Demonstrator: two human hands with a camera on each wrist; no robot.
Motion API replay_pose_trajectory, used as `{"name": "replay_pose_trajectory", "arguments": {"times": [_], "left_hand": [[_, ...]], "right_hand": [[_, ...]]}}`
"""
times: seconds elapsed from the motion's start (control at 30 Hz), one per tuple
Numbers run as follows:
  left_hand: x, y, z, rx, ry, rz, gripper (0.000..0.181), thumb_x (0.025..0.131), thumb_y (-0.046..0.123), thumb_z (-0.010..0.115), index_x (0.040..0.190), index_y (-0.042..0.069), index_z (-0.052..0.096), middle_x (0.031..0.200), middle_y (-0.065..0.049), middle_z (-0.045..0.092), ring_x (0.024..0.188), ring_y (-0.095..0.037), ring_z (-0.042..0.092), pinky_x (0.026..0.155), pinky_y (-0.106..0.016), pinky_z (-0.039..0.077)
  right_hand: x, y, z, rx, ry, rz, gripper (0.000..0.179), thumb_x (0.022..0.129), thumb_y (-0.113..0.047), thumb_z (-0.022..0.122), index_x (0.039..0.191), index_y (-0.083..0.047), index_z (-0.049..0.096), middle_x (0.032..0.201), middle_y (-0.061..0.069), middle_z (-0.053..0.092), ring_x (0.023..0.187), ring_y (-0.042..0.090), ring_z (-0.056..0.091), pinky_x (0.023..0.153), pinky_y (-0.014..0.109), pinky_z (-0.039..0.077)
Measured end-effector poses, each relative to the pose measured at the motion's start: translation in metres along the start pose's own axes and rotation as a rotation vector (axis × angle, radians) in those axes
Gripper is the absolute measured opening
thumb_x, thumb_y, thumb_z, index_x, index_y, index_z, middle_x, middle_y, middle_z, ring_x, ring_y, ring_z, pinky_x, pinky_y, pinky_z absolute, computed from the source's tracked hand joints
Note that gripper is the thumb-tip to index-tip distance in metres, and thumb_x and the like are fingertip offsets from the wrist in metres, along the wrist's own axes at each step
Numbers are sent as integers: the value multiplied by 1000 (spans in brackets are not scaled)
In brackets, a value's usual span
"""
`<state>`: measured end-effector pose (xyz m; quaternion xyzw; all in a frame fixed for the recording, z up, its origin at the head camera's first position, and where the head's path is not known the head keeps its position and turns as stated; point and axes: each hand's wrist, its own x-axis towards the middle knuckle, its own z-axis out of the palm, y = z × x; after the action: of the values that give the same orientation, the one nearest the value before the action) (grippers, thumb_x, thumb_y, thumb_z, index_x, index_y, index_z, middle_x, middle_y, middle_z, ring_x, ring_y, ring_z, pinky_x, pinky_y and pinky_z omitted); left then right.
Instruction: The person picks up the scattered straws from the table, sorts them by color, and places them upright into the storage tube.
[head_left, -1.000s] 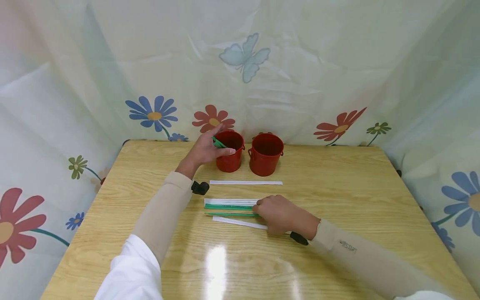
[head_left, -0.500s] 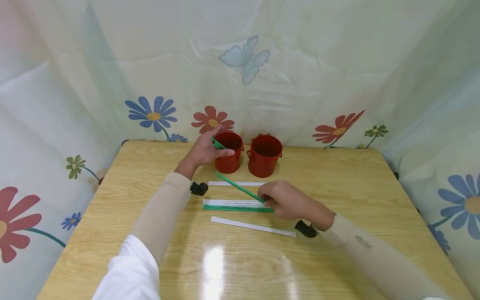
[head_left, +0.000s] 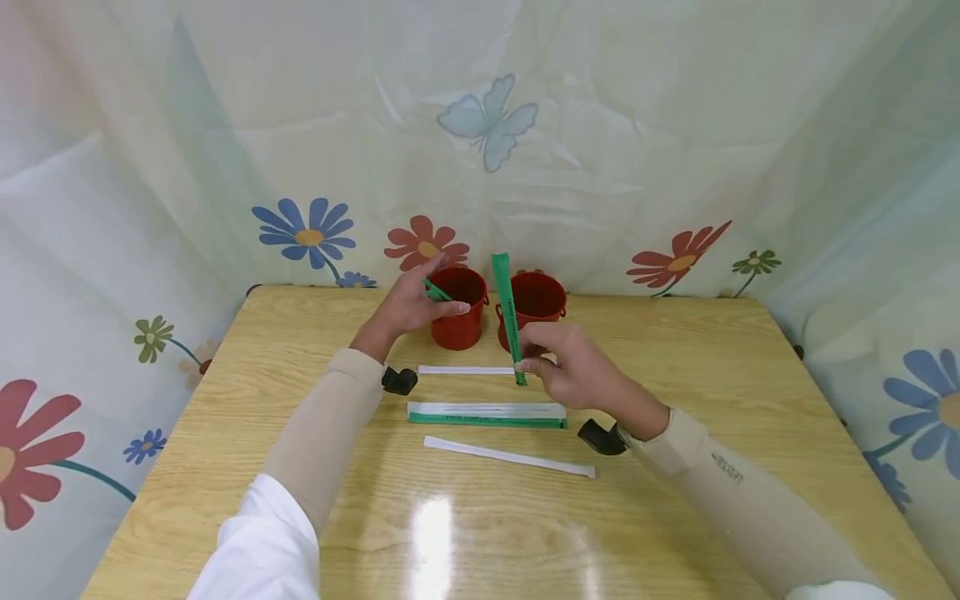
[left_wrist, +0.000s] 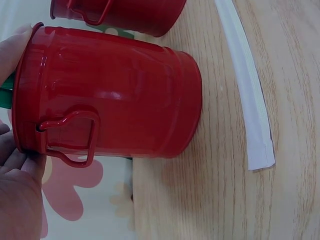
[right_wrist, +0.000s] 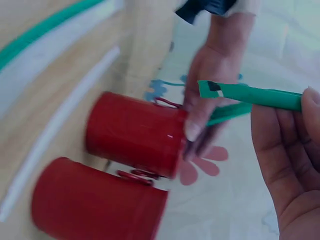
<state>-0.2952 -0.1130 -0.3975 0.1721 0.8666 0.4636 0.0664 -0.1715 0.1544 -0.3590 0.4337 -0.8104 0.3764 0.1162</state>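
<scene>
My left hand (head_left: pixel 408 304) grips the rim of the left red bucket (head_left: pixel 456 333), thumb on the near side and fingers round the far side. A green wrapped straw (head_left: pixel 437 292) sticks out of that bucket beside the palm. In the head view my right hand (head_left: pixel 577 371) pinches another green wrapped straw (head_left: pixel 506 292) near its lower end. This straw stands almost upright, raised in front of the right red bucket (head_left: pixel 542 312) and overlapping its left side. The right wrist view shows the held straw (right_wrist: pixel 260 96) between thumb and fingers.
On the wooden table (head_left: pixel 675 375) a white wrapped straw (head_left: pixel 465 369) lies just before the buckets. Behind the buckets hangs a flowered curtain (head_left: pixel 600 167). White straws (head_left: pixel 487 409) and a green straw (head_left: pixel 487 422) lie together mid-table, with one white straw (head_left: pixel 510 457) nearer.
My right hand has lifted a green straw off the table, moved it forward toward the buckets and turned it from lying flat to nearly upright. The left hand stays on the left bucket.
</scene>
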Motion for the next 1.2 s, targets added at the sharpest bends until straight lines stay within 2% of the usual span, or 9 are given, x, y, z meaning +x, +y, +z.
{"name": "replay_pose_trajectory", "arguments": {"times": [0.13, 0.33, 0.5, 0.8, 1.03, 1.2], "left_hand": [[1, -2, 2, -4, 2, -3, 99, 89, 38, 83, 167, 18, 25, 170, -3, 37, 157, -29, 34, 121, -52, 44], [3, -2, 2, -8, 4, 14, 98, 89, 37, 83, 167, 17, 26, 169, -4, 38, 156, -29, 35, 121, -52, 43], [3, -3, 2, -6, 6, 5, 98, 89, 37, 84, 166, 17, 27, 169, -3, 38, 156, -29, 34, 122, -51, 42], [2, -3, 2, -7, 7, 6, 98, 89, 37, 84, 166, 17, 28, 168, -4, 39, 157, -28, 34, 124, -51, 41], [2, -3, 2, -23, -2, -1, 97, 89, 37, 83, 167, 20, 26, 169, -2, 39, 158, -28, 32, 124, -51, 40], [2, -3, 2, -38, -10, 9, 97, 90, 36, 83, 167, 21, 26, 169, -3, 39, 157, -29, 34, 124, -51, 40]], "right_hand": [[17, -1, -6, -12, 76, -24, 22, 84, 14, 76, 82, -5, 64, 73, 4, 66, 66, 11, 60, 62, 27, 56], [41, 1, -12, -16, 137, 6, 18, 84, 15, 75, 81, -1, 66, 74, 9, 70, 67, 17, 67, 66, 29, 60], [53, 4, -12, -18, 142, 43, 16, 87, 13, 73, 79, 0, 66, 73, 11, 69, 65, 17, 62, 64, 25, 56], [70, 12, -11, -30, 130, 94, 13, 91, 8, 71, 82, 0, 66, 75, 13, 71, 68, 21, 63, 67, 31, 57], [86, 22, -7, -4, 135, 150, 9, 93, 5, 71, 86, 1, 67, 76, 15, 69, 68, 23, 60, 67, 31, 54], [94, 28, -1, 43, 146, 173, 6, 93, 6, 70, 89, 2, 70, 79, 19, 72, 71, 29, 63, 72, 39, 59]]}}
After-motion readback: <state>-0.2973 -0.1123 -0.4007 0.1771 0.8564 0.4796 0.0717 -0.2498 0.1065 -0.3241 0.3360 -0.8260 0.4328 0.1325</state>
